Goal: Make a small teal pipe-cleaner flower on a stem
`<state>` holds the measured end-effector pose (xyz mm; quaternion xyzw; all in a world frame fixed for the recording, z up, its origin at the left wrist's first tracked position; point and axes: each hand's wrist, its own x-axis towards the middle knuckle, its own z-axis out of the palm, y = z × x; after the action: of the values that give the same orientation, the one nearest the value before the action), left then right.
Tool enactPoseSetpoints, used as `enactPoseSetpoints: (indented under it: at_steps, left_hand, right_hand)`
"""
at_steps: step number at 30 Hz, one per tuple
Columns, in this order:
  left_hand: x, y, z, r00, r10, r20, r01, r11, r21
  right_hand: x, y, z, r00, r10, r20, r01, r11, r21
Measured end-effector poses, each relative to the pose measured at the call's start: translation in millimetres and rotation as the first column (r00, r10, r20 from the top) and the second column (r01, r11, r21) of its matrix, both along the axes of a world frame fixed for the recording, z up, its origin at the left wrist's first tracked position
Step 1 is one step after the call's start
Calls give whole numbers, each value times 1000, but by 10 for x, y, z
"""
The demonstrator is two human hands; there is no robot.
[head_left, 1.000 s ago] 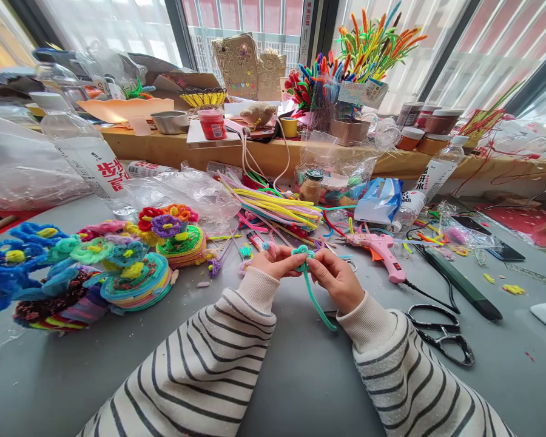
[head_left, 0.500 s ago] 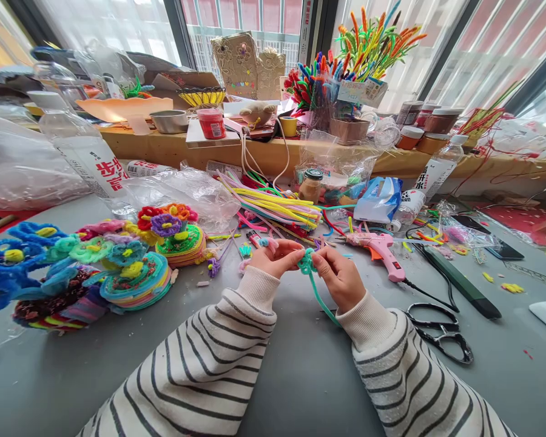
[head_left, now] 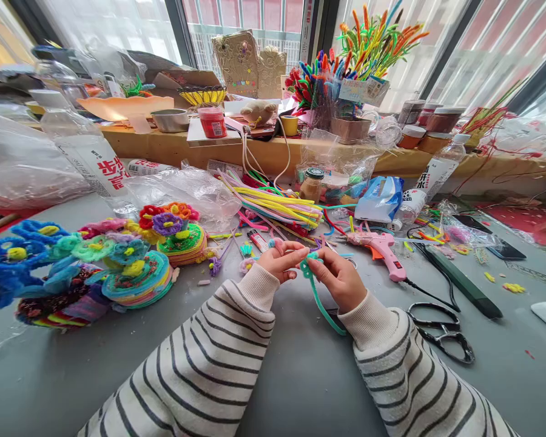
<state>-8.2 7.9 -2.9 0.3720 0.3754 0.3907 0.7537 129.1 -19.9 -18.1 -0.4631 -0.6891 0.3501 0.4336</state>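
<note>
A teal pipe cleaner (head_left: pixel 317 297) is curled into small loops at its top, and its long tail hangs down toward the grey table. My right hand (head_left: pixel 341 279) pinches the looped part between thumb and fingers. Against the left side of the loops are the fingertips of my left hand (head_left: pixel 283 261); its fingers point right, and the lower ones are slightly apart from the piece. Small loose fuzzy pieces and a lighter (head_left: pixel 257 240) lie just behind my left hand. Close behind my right hand is a pink glue gun (head_left: pixel 381 249).
Fuzzy flower pots (head_left: pixel 139 279) stand on the left. Black-handled scissors (head_left: pixel 442 334) and a dark green bar (head_left: pixel 464 282) lie right. Behind are a pipe-cleaner bundle (head_left: pixel 277 203), a jar (head_left: pixel 312 184) and bottles (head_left: pixel 441 167).
The fingers of my left hand have straightened and loosened around the loops. The teal loops look more spread out, and the tail has swung slightly down and right.
</note>
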Motion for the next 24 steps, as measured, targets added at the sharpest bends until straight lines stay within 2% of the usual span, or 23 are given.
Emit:
enactPoseSetpoints:
  at_steps: [5,11,19,24]
  left_hand:
    - [21,-10,-1,996,-16,87,18,1000,-18]
    - [59,-19,19,987,10,163,-16,999,37]
    - [90,-23,-12,962,-29,273,7,997,82]
    - [72,-33,-18,963,-27,267,3,996,89]
  right_hand:
    - [-3,5,-27,995,34,-96,-37,999,-40]
    - [-19,4,-59,970,32,-242,-58,993,-101]
    - [-60,-4,-27,882,60,-468,-170,966,-196]
    - [-54,-15,-32,923,46,-382,-114,981,-156]
